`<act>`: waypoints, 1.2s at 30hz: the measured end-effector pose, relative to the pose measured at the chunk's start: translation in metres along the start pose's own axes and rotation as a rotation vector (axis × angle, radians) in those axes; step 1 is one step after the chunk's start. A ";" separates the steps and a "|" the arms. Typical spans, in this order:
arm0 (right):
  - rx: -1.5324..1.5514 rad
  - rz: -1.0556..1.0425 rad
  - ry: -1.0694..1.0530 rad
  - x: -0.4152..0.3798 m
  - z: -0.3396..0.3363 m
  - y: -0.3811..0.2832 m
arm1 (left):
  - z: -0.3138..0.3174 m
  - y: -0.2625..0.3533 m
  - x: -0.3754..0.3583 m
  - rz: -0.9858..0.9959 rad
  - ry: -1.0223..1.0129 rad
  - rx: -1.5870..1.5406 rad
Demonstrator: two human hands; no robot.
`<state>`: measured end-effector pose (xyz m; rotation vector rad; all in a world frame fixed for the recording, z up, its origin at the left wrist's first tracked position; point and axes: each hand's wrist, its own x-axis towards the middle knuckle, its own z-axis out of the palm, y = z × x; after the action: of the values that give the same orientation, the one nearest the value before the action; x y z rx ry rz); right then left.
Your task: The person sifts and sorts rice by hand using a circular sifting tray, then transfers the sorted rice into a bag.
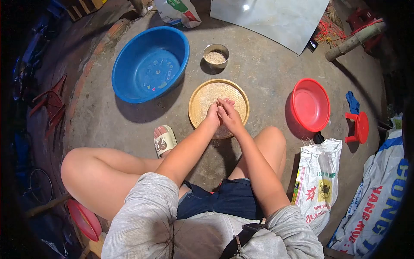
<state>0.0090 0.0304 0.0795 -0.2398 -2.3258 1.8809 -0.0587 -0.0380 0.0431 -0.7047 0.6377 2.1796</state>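
Note:
A round woven tray lies on the floor in front of me, with a thin layer of pale grains spread over it. Above its middle, my left hand and my right hand are pressed together, the right fingers laid across the left hand. Both are closed, and whatever lies between the palms is hidden. Just beyond the tray stands a small metal pot, partly filled with similar pale grains.
A large blue basin stands at the left, a red basin at the right. Further right are a red stool and printed sacks. A glossy pale panel lies at the back. My sandalled foot is left of the tray.

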 end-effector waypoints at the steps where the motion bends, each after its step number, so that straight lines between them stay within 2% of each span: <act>1: 0.001 0.005 -0.005 0.001 0.000 0.004 | -0.009 -0.001 0.001 -0.009 0.049 0.066; 3: -0.242 -0.079 0.078 0.002 -0.003 0.013 | -0.027 -0.001 0.010 -0.019 0.101 0.129; 4: -0.241 -0.076 0.073 0.002 -0.006 0.017 | -0.038 0.000 0.016 -0.028 0.121 0.088; 7: -0.289 0.107 0.116 0.000 -0.017 0.031 | -0.044 0.008 0.020 -0.013 0.186 -0.005; 8: -0.284 0.109 0.116 -0.001 -0.016 0.035 | -0.042 0.013 0.019 0.012 0.227 -0.050; 10: -0.447 0.323 0.160 -0.003 -0.012 0.046 | -0.041 0.022 0.027 0.026 0.236 -0.010; 12: -0.473 0.250 0.147 -0.006 -0.009 0.052 | -0.038 0.030 0.038 0.037 0.186 -0.010; 14: -0.685 0.142 0.169 -0.008 -0.005 0.056 | -0.012 0.041 0.043 0.058 0.201 -0.032; 15: -0.684 0.142 0.168 -0.008 -0.005 0.055 | 0.006 0.048 0.047 0.077 0.217 -0.060; 17: -0.617 0.207 0.121 -0.008 -0.007 0.050 | 0.039 0.064 0.067 0.191 0.040 -0.082; 19: -0.606 0.210 0.118 -0.007 -0.009 0.052 | 0.086 0.084 0.062 0.252 -0.242 -0.057; 20: -0.592 0.216 0.118 -0.008 -0.009 0.053 | 0.105 0.086 0.048 0.254 -0.240 -0.064; 22: -0.576 0.215 0.116 -0.010 -0.011 0.053 | 0.125 0.086 0.025 0.500 0.071 0.331; 23: -0.556 0.209 0.122 -0.009 -0.013 0.053 | 0.108 0.080 0.031 0.553 0.126 0.500; 24: -0.562 0.203 0.119 -0.007 -0.013 0.054 | 0.068 0.069 0.069 0.763 0.105 0.581; 25: -0.595 0.192 0.133 -0.008 -0.012 0.057 | 0.045 0.057 0.065 0.861 0.298 0.897; 27: -0.633 0.180 0.139 -0.009 -0.011 0.056 | 0.018 0.029 0.028 0.894 0.454 1.352; 29: -0.719 0.152 0.132 -0.011 -0.010 0.046 | -0.023 0.005 0.022 1.011 0.406 1.629; 30: -0.722 0.154 0.126 -0.012 -0.010 0.041 | -0.030 0.000 0.014 1.006 0.410 1.625; 32: -0.749 0.152 0.110 -0.015 -0.008 0.031 | -0.042 -0.006 0.000 1.020 0.161 1.995; 33: -0.749 0.151 0.107 -0.015 -0.007 0.032 | -0.045 -0.008 -0.004 1.019 0.165 1.993; 35: -0.823 0.111 0.097 -0.016 -0.004 0.037 | -0.048 -0.010 -0.011 1.021 -0.057 2.191; 36: -0.821 0.107 0.097 -0.017 -0.002 0.040 | -0.051 -0.009 -0.014 1.025 -0.054 2.192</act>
<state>0.0271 0.0374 0.0403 -0.5241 -2.9132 0.8088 -0.0292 -0.0715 0.0135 1.0310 2.8003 0.7467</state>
